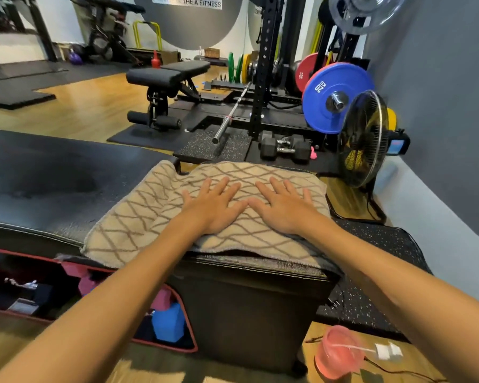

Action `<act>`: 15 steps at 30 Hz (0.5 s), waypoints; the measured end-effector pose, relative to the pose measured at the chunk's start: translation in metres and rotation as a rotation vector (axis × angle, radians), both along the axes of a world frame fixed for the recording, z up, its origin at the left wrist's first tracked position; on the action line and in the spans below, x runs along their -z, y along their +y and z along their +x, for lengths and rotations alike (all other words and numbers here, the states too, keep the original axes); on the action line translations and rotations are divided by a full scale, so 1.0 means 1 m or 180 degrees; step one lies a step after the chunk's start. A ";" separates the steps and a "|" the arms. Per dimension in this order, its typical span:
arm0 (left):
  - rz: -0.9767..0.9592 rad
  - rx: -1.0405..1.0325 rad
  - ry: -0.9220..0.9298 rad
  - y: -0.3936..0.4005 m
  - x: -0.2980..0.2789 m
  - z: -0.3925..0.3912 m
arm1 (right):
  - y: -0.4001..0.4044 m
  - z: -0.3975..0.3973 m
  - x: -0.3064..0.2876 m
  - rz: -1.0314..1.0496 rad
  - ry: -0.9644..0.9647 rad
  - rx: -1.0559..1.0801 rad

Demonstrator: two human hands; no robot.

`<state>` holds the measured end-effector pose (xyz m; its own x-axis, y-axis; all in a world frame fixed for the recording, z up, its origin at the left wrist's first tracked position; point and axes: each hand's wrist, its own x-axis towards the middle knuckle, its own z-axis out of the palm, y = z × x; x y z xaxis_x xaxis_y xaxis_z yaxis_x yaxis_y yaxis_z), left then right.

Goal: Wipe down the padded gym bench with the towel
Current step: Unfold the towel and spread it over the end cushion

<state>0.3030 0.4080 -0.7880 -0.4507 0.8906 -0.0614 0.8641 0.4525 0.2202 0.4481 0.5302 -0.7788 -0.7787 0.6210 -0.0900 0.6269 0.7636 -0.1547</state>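
A beige towel [138,217] with a brown diamond pattern lies spread over the right end of the black padded bench [53,183]. My left hand [215,207] and my right hand [282,208] press flat on the towel side by side, fingers straight and spread, thumbs nearly touching. The towel's near edge hangs a little over the bench's front seam. The bench's left part is bare, with a dull damp-looking patch.
A black floor fan [364,139] stands just right of the bench's far end. Hex dumbbells [285,147], a barbell [231,116] and a rack with a blue plate [335,98] lie beyond. A pink container [339,352] sits on the floor at lower right.
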 end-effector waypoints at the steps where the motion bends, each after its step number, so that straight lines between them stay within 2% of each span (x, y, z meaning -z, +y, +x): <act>1: -0.0005 -0.0005 0.0024 0.009 0.000 -0.006 | 0.007 -0.005 0.000 0.0001 0.0015 0.0022; 9: 0.0042 -0.0096 0.0062 0.079 0.002 -0.047 | 0.070 -0.050 0.001 0.0077 0.0097 0.0180; 15: 0.0101 -0.0081 0.0171 0.102 0.002 -0.059 | 0.085 -0.067 0.003 0.0281 0.0184 0.0319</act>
<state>0.2437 0.5096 -0.7899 -0.4751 0.8799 -0.0084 0.8634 0.4680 0.1884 0.3814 0.6151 -0.7821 -0.7147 0.6993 0.0115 0.6926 0.7099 -0.1278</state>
